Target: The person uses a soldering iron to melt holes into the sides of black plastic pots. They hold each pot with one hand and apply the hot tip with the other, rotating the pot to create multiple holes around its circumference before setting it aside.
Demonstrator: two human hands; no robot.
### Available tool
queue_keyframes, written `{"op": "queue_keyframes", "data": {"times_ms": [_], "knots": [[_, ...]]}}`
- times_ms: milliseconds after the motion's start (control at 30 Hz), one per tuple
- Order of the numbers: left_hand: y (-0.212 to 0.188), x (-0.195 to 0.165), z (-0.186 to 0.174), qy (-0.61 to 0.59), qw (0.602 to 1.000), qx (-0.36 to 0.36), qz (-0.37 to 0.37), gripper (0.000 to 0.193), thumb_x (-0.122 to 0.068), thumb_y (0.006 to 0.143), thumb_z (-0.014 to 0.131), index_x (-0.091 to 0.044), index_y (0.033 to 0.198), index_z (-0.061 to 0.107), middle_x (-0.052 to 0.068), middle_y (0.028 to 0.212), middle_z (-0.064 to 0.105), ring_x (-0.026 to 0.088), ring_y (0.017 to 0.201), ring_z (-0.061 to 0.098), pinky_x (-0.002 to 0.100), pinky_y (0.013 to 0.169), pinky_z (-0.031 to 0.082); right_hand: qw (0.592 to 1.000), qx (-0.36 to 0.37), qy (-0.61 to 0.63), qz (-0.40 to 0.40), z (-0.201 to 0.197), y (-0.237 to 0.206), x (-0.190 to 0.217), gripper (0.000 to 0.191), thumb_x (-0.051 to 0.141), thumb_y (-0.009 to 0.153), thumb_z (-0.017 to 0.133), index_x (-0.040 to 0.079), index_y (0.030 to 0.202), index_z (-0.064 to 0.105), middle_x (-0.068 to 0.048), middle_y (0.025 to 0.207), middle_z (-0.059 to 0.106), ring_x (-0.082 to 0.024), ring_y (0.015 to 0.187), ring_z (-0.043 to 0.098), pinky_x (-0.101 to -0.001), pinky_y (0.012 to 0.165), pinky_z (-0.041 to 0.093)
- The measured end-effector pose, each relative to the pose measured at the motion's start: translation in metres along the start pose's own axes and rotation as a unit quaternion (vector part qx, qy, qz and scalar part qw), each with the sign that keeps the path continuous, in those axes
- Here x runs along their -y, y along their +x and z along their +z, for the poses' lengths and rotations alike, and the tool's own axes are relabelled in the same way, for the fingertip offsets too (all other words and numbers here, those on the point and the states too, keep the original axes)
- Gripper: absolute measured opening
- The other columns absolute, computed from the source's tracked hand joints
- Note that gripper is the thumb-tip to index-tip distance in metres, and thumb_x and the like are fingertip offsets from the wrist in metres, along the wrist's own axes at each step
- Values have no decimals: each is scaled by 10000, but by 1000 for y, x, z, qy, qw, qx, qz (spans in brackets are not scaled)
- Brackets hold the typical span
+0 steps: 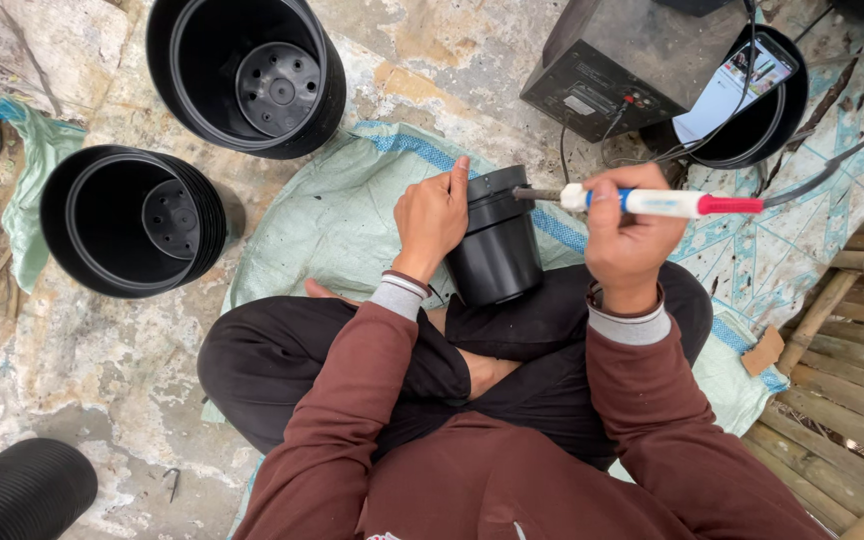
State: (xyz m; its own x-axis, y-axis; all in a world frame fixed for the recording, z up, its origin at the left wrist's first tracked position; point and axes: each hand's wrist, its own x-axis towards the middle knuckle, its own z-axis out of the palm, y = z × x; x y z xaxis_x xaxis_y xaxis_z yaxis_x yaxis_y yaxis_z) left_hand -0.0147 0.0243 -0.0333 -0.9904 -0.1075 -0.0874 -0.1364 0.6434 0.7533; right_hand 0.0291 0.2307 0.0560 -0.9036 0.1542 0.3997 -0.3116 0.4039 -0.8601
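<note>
The person sits cross-legged on a worn concrete floor point(102, 370), patchy grey and ochre, with a pale green woven sack point(332, 215) spread under the legs and bamboo slats point(852, 400) along the right side.

The left hand point(432, 220) is wrapped round the side of a small black pot point(497, 245), the fingers point(457, 180) curled over its rim and closed on it. The pot stands between the two hands, just above the crossed legs, tilted with its mouth up and away from the body.

The right hand point(632, 230) is closed in a fist round a soldering iron point(652, 203) with a white and blue handle and a red end. The iron lies nearly level, its long axis running left to right; the dark metal tip points left and meets the pot's upper wall just below the rim, next to the left fingertips. Its cable runs off to the right from the red end.

Beyond the left hand, up and to the left, lie two stacks of larger black pots point(137, 220) point(247, 75), mouths facing the camera. Beyond the right hand sits a dark speaker box point(622, 60), and beside it a phone point(737, 85) with a lit screen rests in another black pot. A ribbed black stack point(17, 495) lies at the lower left corner.
</note>
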Motion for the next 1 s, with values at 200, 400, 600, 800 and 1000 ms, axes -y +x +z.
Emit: {"op": "queue_keyframes", "data": {"times_ms": [200, 400, 600, 800, 1000], "knots": [[2, -2, 0, -2, 1000, 6, 13, 672, -508, 1057, 424, -72, 567, 571, 158, 510, 559, 395, 479, 536, 512, 506, 370, 999, 35, -21, -14, 9, 0, 3, 80, 29, 1048, 647, -10, 979, 658, -60, 868, 679, -79, 713, 578, -219, 599, 443], [2, -3, -2, -1, 1000, 11, 2, 673, -515, 1054, 424, -71, 574, 583, 162, 526, 578, 406, 508, 557, 519, 519, 386, 999, 46, -23, -6, 16, 1, 5, 82, 23, 1037, 657, -9, 962, 654, -62, 839, 681, -78, 695, 578, -239, 633, 447], [2, -2, -4, -3, 1000, 19, -5, 671, -521, 1049, 423, -72, 582, 595, 166, 535, 589, 414, 520, 567, 523, 527, 394, 998, 50, -42, -15, 20, 0, 6, 87, 23, 1036, 668, -6, 954, 658, -54, 808, 675, -77, 670, 577, -242, 608, 437], [2, -1, -5, -4, 1000, 21, -8, 669, -520, 1048, 427, -68, 585, 598, 172, 544, 593, 420, 524, 569, 524, 531, 394, 997, 46, -49, -22, 21, 0, 7, 85, 20, 1026, 675, -6, 947, 660, -52, 792, 669, -77, 648, 565, -243, 590, 422], [3, 0, -5, -9, 999, 32, -10, 681, -509, 1054, 425, -70, 554, 570, 156, 493, 557, 387, 453, 535, 507, 499, 371, 997, 49, -58, -23, 21, 0, 7, 88, 11, 1020, 674, -2, 934, 659, -53, 777, 667, -76, 629, 553, -245, 571, 408]]}}
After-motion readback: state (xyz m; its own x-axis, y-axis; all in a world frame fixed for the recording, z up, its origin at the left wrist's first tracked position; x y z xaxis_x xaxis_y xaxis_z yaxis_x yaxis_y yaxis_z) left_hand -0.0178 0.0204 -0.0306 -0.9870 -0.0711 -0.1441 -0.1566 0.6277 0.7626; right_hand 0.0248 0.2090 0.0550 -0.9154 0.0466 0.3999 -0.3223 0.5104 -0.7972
